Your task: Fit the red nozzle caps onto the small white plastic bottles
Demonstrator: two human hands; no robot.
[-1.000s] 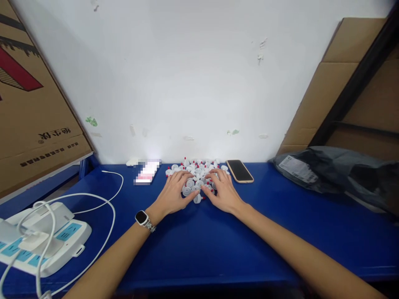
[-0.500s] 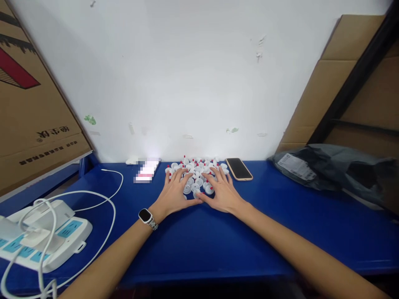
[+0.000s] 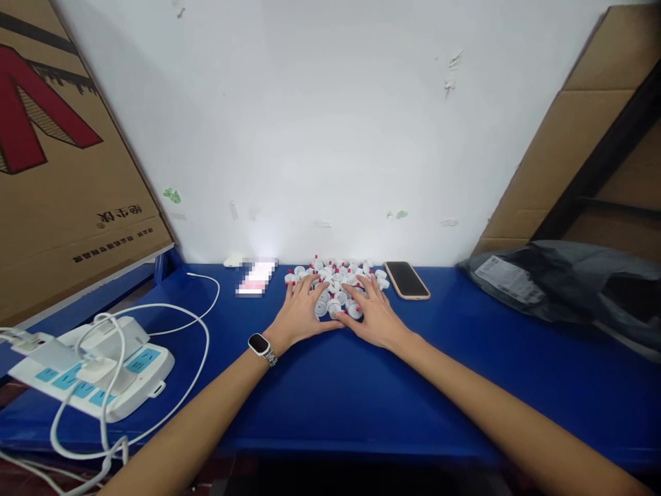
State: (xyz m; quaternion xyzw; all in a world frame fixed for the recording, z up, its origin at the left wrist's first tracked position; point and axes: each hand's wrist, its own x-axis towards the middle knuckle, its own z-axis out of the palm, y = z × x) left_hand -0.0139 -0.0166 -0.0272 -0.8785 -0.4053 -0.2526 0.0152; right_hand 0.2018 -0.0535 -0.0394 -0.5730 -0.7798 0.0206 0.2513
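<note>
Head view: A pile of white, red-tipped caps (image 3: 337, 284) sits between and just beyond a worker's two hands on a blue table (image 3: 335, 393). The left hand (image 3: 298, 313), a watch (image 3: 259, 344) on its wrist, and the right hand (image 3: 376, 313) are open, fingers curved around the pile's near edge, thumb tips close together. A phone (image 3: 407, 280) lies just beyond and right of the right hand; a power strip (image 3: 155, 377) rests well left of the left.

Head view | we look from the wearer's head, above the near side of the blue table (image 3: 351, 393) | facing forward and down, white wall (image 3: 320, 138) across upper half | close range: left hand (image 3: 298, 313) and right hand (image 3: 378, 318) just below centre, forearms (image 3: 467, 391) entering at bottom
</note>
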